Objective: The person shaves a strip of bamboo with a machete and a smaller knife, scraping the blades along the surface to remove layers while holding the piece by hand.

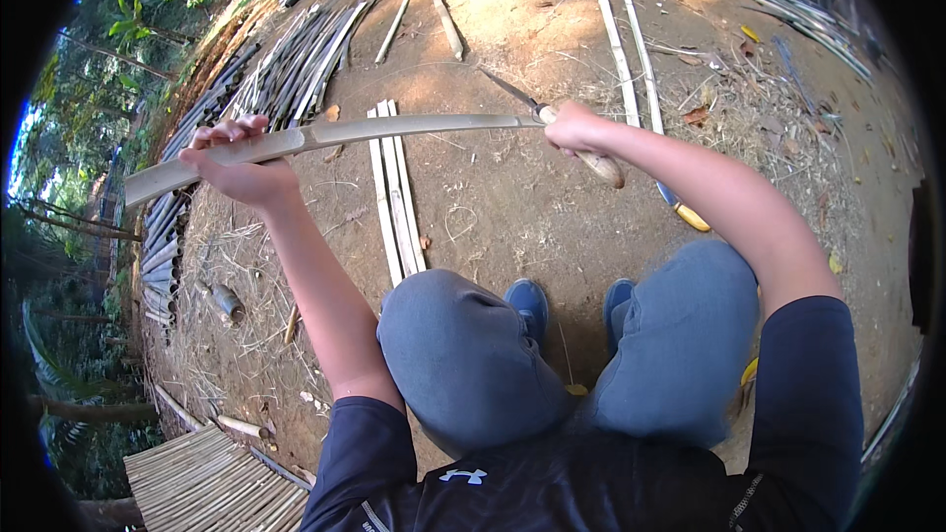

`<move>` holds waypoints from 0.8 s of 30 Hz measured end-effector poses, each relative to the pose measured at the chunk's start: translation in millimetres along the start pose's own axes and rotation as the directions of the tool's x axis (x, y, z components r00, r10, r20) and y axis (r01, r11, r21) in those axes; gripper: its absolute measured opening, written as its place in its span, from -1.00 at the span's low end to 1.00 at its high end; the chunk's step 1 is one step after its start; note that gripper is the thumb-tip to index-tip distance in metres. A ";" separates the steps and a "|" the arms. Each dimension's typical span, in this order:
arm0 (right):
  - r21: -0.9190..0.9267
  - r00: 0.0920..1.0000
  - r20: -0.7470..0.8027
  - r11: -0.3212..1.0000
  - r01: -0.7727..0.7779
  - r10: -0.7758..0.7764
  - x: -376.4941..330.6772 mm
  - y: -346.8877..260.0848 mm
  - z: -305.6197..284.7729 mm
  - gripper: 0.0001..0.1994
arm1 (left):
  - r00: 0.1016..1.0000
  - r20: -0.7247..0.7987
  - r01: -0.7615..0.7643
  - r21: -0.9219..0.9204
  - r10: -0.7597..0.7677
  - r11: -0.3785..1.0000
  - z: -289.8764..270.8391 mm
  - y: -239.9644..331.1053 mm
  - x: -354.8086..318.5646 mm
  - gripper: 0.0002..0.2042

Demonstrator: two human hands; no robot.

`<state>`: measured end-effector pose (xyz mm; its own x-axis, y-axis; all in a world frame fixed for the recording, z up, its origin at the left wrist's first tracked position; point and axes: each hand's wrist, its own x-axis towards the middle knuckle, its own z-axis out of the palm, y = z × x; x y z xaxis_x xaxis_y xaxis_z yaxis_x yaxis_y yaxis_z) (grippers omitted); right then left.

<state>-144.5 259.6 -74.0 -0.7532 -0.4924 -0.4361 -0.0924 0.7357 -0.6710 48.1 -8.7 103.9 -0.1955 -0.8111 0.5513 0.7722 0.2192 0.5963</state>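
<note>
A long split bamboo strip (394, 126) runs sideways in front of me, raised off the ground. My left hand (239, 160) grips it near its left part, thumb below and fingers curled over the far edge. At the strip's right end, my right hand (574, 128) is closed round the wooden handle of a knife (509, 90). Its dark, narrow blade points up and to the left, beside the strip's end. The rounded butt of the handle sticks out below my right fist. Whether the right fingers also touch the strip, I cannot tell.
Pale bamboo strips (396, 197) lie on the dirt below, with two more (631, 59) at the far right. A yellow-and-blue handled tool (690, 215) rests near my right knee. Dark split bamboo (296, 59) is piled at left. A slatted bamboo mat (212, 483) lies lower left.
</note>
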 end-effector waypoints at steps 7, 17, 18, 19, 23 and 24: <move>0.132 0.925 0.129 0.931 0.341 -0.358 -54.7 -61.5 -4.1 -0.77 | 0.962 0.266 0.064 -0.020 -0.057 0.998 -7.5 -20.4 -27.5 -0.49; 0.080 0.820 0.081 0.823 0.562 -0.567 -94.0 -71.5 19.3 -0.79 | 1.000 0.013 0.009 0.097 -0.010 0.995 12.2 -23.5 -42.5 -0.53; 0.076 0.824 0.106 0.831 0.551 -0.556 -94.8 -70.7 16.4 -0.80 | 1.000 0.009 0.008 0.093 -0.008 0.996 11.4 -24.1 -43.0 -0.53; 0.073 0.828 0.130 0.838 0.540 -0.545 -95.6 -69.6 13.6 -0.80 | 1.000 0.006 0.007 0.088 -0.007 0.996 10.3 -24.8 -43.2 -0.53; 0.096 0.899 0.200 0.921 0.379 -0.390 -74.3 -53.1 20.0 -0.82 | 1.000 -0.007 0.003 0.079 -0.003 0.997 4.5 -25.6 -41.1 -0.54; 0.093 0.898 0.213 0.923 0.374 -0.385 -73.0 -50.9 22.1 -0.82 | 1.000 -0.009 0.003 0.074 -0.002 0.997 2.9 -25.6 -39.5 -0.54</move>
<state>-70.4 247.9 -21.3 -0.5022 -0.8245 -0.2609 -0.3062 0.4517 -0.8380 34.4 19.3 68.5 -0.1915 -0.8165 0.5447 0.7248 0.2566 0.6394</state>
